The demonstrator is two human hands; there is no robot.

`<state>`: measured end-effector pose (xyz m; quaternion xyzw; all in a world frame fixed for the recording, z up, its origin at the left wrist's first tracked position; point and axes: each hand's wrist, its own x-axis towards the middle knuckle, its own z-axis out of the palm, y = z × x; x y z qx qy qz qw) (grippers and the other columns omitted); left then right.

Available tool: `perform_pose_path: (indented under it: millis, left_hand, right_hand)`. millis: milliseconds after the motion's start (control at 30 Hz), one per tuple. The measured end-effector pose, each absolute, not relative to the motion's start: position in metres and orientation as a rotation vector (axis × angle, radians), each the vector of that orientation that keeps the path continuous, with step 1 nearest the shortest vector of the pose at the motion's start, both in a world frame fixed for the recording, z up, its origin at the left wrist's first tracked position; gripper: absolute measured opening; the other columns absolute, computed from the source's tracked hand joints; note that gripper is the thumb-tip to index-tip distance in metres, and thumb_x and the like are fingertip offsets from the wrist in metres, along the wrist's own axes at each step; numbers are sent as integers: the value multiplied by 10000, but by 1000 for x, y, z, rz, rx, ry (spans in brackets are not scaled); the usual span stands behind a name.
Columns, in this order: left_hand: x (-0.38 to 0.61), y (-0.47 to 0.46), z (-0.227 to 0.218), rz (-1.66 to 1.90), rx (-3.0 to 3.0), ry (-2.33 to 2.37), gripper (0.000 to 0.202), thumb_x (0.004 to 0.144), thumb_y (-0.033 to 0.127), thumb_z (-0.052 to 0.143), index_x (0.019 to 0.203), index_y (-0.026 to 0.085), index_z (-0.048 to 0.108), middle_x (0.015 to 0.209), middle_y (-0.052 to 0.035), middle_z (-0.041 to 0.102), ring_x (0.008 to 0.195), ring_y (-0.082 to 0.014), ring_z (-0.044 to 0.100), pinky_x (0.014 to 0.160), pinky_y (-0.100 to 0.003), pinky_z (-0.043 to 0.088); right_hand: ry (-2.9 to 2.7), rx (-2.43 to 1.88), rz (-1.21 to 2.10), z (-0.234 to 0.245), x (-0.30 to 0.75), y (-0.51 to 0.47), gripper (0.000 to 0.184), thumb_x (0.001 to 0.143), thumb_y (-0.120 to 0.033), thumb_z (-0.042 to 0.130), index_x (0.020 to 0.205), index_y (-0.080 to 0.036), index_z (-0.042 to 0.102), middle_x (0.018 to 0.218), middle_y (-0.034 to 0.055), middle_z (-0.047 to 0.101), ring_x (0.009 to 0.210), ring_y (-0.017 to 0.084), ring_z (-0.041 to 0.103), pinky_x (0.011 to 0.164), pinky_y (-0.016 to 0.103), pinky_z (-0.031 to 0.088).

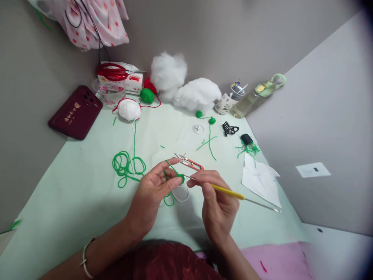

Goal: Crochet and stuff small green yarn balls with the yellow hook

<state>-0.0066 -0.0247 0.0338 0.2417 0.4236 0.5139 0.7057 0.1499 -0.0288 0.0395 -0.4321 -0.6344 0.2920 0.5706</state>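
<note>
My left hand [153,184] pinches a small piece of green crochet [180,178] between thumb and fingers, with green yarn running over its raised index finger. In my right hand [218,202] is a crochet hook [227,191] with a yellow handle; its thin tip reaches the green crochet. A loop of white yarn [181,200] and a green loop hang below the work. Just behind the hands lie orange thread snips [194,164]. Loose coils of green yarn [124,167] rest on the table left of my left hand.
Behind stand white stuffing [198,93], a green yarn ball [147,95], a white yarn ball [129,109] and red scissors [112,72] on a tissue pack. A dark red phone [76,112] leans at left. A pen cup [229,99], bottle [256,97] and black hair claw [230,128] sit at right.
</note>
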Motion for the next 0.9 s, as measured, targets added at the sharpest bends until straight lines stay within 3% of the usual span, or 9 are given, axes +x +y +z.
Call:
perform_pose_path:
  millis: [133,300,467,700,900]
  left_hand:
    - [-4,-26,34,1140,528,943,397,829,281,849,1217,279,763,844,33,563,786,-112,506,753,-232,417]
    - [-4,-27,35,1086,467,850,603,820,268,864,1388,292,663,877,25,625,857,-136,583,850,-272,451]
    - [-5,-25,35,1043,461,784,649,852,252,835,1456,289,602,920,9,683,962,-173,662,960,-323,448]
    - [-8,-25,34,1069,494,777,577,863,243,821,1406,330,646,919,28,650,922,-144,614,926,-294,435]
    - [-12,-23,35,1072,574,856,511,844,276,834,1335,343,707,895,23,617,867,-137,570,821,-259,441]
  right_hand:
    - [-1586,-980,537,39,146,-32,260,1003,-103,559,1074,-246,764,920,48,761,881,194,719,783,375,602]
    - [-1608,-960,527,36,143,-33,288,998,-110,581,1120,-277,781,1077,76,790,990,222,753,798,386,633]
    - [-1363,-900,818,30,144,-27,209,1026,-217,586,1059,-281,783,1008,53,801,825,190,732,694,349,616]
    - [-1280,-876,1050,30,153,-19,198,1042,-329,578,989,-216,731,976,74,791,684,147,697,641,318,609]
    - [-1339,-882,1085,39,160,-19,229,1066,-310,515,984,-194,695,925,78,781,720,168,741,654,334,640]
